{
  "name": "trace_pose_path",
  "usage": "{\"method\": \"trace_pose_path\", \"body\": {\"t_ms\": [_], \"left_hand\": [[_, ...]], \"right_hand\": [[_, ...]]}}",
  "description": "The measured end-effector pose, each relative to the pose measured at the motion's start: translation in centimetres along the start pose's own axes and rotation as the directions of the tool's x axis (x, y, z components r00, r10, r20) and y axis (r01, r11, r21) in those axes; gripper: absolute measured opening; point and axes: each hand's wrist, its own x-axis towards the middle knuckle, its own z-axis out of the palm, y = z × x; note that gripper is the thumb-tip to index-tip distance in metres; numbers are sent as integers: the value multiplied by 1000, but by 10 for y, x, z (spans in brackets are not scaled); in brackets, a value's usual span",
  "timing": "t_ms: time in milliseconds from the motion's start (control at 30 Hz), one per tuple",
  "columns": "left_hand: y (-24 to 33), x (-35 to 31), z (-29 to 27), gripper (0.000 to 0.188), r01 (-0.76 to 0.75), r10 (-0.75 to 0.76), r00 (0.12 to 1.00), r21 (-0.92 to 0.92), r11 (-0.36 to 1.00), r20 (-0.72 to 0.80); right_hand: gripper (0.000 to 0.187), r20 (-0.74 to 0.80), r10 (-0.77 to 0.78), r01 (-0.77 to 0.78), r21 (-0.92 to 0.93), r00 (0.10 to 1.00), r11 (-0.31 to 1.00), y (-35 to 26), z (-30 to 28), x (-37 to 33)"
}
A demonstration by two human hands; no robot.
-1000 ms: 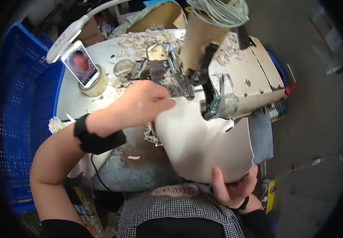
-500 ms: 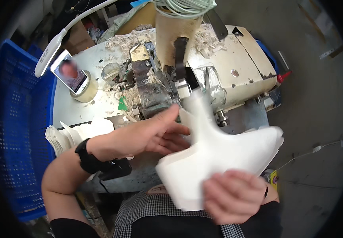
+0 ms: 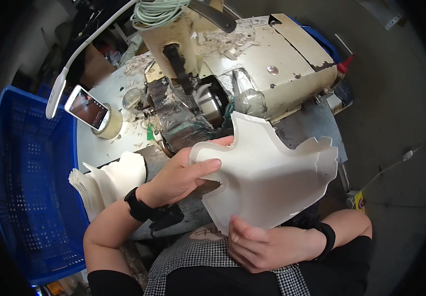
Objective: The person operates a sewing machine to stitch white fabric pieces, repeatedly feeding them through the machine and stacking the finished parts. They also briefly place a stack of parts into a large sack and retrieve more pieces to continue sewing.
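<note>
A stack of white, leather-like cut pieces with curved, notched outlines is held up in front of me, its grey-toned rim facing me. My left hand is closed on the stack's left side, thumb on the front and fingers behind. At the lower edge, my right hand has curled fingers and appears to grip the pieces; its contact is partly hidden. Just beyond the stack's top stands a cream-coloured machine with a round metal drum. Pale scraps lie on it.
More white pieces stand in a pile at the left of the worktop. A blue plastic crate is at far left. A phone leans on a round roll, beneath a bendy lamp. Coiled pale cord hangs above the machine.
The white stack has come away from the machine's drum toward me and changed orientation. My left hand has taken hold of its left side; my right hand has moved down along its lower edge.
</note>
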Motion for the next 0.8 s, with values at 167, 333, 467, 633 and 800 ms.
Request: {"method": "trace_pose_path", "body": {"t_ms": [167,333,467,633,800], "left_hand": [[-6,9,5,56,-112,112,993,-6,994,22],[12,-20,2,49,-15,29,999,329,944,-38],[35,-85,-13,34,33,437,886,962,272,-154],[-10,-163,-44,33,609,805,560,755,-242,-194],[-41,-187,-61,30,663,845,534,614,-428,13]], "right_hand": [[20,-32,140,-141,-39,990,989,-7,7,-16],[18,-25,678,-676,58,735,735,3,-20,-47],[16,-535,809,-793,591,-244,151,-3,20,-116],[24,-121,706,-122,991,-698,50,10,90,-186],[39,129,742,225,974,-658,30,44,158,-186]]}}
